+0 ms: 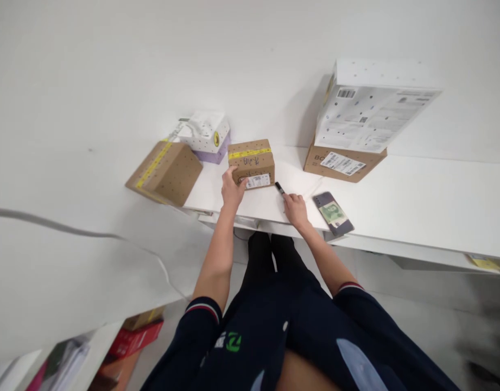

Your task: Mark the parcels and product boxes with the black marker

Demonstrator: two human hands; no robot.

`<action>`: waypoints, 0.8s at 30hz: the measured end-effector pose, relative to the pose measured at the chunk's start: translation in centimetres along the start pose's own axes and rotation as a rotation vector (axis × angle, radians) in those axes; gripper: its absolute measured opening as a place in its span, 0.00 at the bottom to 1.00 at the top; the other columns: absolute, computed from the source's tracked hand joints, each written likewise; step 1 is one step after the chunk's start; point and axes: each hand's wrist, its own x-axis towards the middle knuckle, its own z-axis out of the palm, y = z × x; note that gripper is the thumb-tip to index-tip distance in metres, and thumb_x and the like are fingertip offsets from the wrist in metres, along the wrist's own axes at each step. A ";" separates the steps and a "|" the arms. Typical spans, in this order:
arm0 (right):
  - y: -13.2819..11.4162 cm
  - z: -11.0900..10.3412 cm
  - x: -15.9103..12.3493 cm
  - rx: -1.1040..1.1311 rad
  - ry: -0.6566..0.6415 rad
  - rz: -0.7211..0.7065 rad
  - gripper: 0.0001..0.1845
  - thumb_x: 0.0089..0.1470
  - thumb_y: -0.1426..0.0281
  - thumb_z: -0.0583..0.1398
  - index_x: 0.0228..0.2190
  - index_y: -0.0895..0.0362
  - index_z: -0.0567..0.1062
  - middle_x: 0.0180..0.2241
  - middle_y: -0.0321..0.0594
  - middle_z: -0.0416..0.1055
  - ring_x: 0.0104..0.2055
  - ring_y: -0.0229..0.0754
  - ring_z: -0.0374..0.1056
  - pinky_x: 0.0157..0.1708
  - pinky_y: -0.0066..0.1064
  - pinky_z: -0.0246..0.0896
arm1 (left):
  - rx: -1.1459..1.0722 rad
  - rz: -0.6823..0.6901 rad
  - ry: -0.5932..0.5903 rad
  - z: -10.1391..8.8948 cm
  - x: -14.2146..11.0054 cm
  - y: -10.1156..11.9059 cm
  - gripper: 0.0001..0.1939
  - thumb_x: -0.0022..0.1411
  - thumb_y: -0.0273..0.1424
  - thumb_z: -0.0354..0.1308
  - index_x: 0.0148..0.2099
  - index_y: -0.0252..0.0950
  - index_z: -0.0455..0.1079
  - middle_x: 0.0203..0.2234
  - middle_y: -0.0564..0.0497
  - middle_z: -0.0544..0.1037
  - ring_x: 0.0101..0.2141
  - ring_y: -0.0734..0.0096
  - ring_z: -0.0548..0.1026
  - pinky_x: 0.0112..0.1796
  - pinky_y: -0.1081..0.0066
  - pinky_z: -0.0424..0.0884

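Observation:
A small brown cardboard box [251, 161] with yellow tape and a white label stands on the white table [416, 206]. My left hand [232, 190] grips its near left corner, fingers against the front face. My right hand [295, 209] rests on the table to the box's right, closed around a black marker [279, 188] whose tip points toward the box. Handwriting shows on the front of the box above the label.
A larger taped brown box [165, 171] hangs over the table's left end, with a white and purple tissue box [207, 136] behind it. A phone [333, 213] lies right of my hand. A white carton [369, 111] sits on a flat brown box [343, 163]. Shelves with books [127, 342] lie lower left.

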 end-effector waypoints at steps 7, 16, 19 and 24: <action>0.4 0.5 -0.5 0.056 -0.008 -0.013 0.21 0.67 0.67 0.50 0.56 0.55 0.74 0.48 0.47 0.77 0.45 0.50 0.61 0.46 0.38 0.52 | -0.205 0.005 -0.089 3.3 4.9 -0.6 0.30 0.51 0.28 0.65 0.56 0.42 0.63 0.57 0.43 0.70 0.57 0.60 0.70 0.55 0.60 0.68; 0.2 1.0 -0.7 -0.080 0.040 -0.002 0.20 0.67 0.69 0.50 0.55 0.52 0.73 0.55 0.46 0.74 0.54 0.53 0.58 0.44 0.43 0.44 | -0.195 0.127 -0.228 10.3 8.4 2.1 0.27 0.54 0.21 0.59 0.56 0.42 0.63 0.56 0.44 0.73 0.56 0.60 0.72 0.57 0.54 0.68; 0.3 1.1 -0.7 -0.079 0.049 -0.005 0.20 0.66 0.70 0.49 0.55 0.51 0.73 0.56 0.46 0.73 0.56 0.55 0.57 0.46 0.45 0.43 | -0.160 0.138 -0.278 12.2 9.0 2.7 0.30 0.54 0.20 0.57 0.58 0.42 0.62 0.57 0.44 0.72 0.55 0.59 0.72 0.57 0.52 0.68; -0.2 1.2 -0.5 -0.088 0.035 0.038 0.21 0.65 0.70 0.52 0.56 0.49 0.73 0.55 0.47 0.73 0.54 0.55 0.57 0.46 0.45 0.44 | -0.209 0.155 -0.399 13.1 9.4 2.8 0.36 0.52 0.20 0.59 0.62 0.44 0.59 0.62 0.42 0.68 0.58 0.56 0.71 0.56 0.51 0.70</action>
